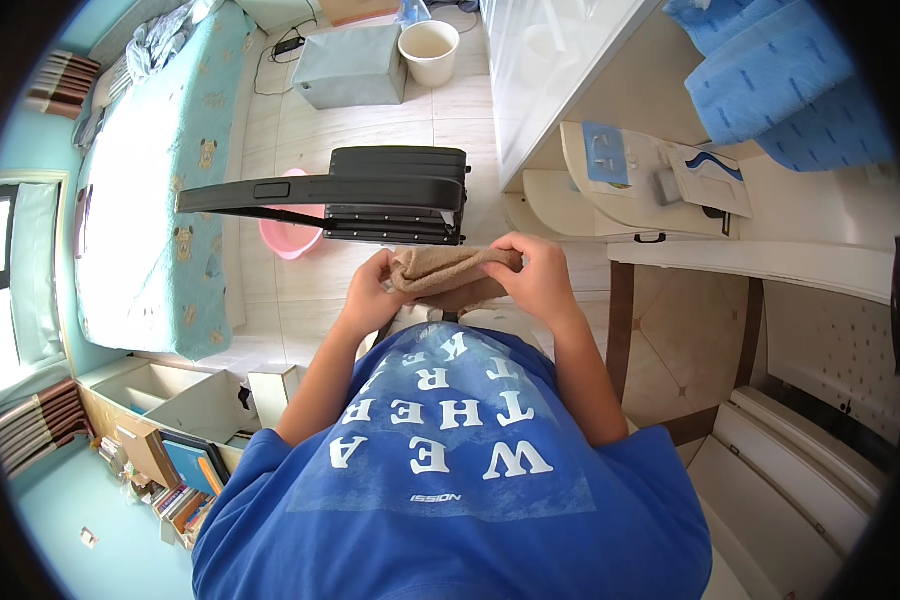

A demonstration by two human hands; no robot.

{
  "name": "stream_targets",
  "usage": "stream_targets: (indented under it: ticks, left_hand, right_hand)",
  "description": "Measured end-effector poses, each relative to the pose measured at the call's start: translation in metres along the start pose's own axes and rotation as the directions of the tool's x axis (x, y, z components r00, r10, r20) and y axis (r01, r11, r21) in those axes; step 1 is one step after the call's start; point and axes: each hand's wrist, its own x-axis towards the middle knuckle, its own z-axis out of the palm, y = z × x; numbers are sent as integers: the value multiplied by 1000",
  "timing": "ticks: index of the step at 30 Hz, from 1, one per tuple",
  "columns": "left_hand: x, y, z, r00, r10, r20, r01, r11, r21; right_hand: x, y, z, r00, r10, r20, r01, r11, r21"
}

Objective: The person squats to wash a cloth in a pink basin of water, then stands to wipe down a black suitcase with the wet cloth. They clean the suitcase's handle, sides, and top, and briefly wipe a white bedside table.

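A brown folded cloth point(450, 271), with a towel-like nap, is held in front of my blue T-shirt. My left hand point(375, 294) pinches its left end, thumb on top. At its right end my right hand point(536, 276) grips the fabric between thumb and fingers. Just beyond the cloth stands a black suitcase-like case point(397, 161) with a long black bar or frame point(270, 189) reaching left from it; its exact kind cannot be told. A pink plastic basin point(291, 238) lies on the floor, partly hidden behind that bar.
At the left is a bed with a light blue cover point(202, 300). A grey storage box point(352, 67) and a cream bucket point(430, 54) stand farther off. White shelves point(600, 202) at the right hold small items, with a blue towel point(772, 82) above. Open cubbies point(187, 405) are lower left.
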Motion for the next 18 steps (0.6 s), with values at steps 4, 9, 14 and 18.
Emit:
stream_targets:
  ticks: [4,9,14,18]
  left_hand:
    - [-2,5,-14,999,27,-32,-29,997,-72]
    - [0,20,-34,989,50,136,-54,998,23]
    - [1,17,-37,949,207,239,-274,915,296]
    - [-1,16,-31,990,-94,109,92,995,23]
  right_hand:
    - [8,6,1,976,68,208,-110,975,194]
    - [18,11,-5,929,84,361,-176,957,232]
    - [25,19,-16,884,185,429,-170,983,-72]
    - [24,19,-20,869,242,431,-192,969,-157]
